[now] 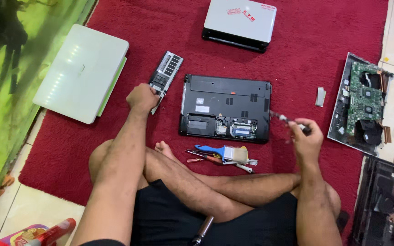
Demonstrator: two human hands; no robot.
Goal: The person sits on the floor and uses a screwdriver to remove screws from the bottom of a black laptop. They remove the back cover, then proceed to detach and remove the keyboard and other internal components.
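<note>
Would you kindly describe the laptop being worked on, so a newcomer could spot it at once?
On the red rug, directly ahead of the person's crossed legs, lies a black laptop turned underside up. Unlike the two closed white laptops nearby, its bottom cover is off, exposing inner parts along the near edge.

Red pile carpet over pale floor tiles. Closed white laptop near the carpet's left edge, overhanging it. Second white laptop with stickered lid at the far edge. Stripped laptop chassis with exposed green circuit board at the right edge. Small silver metal plate just beside it. Blue-handled brush and red-handled screwdrivers near the front.
</note>
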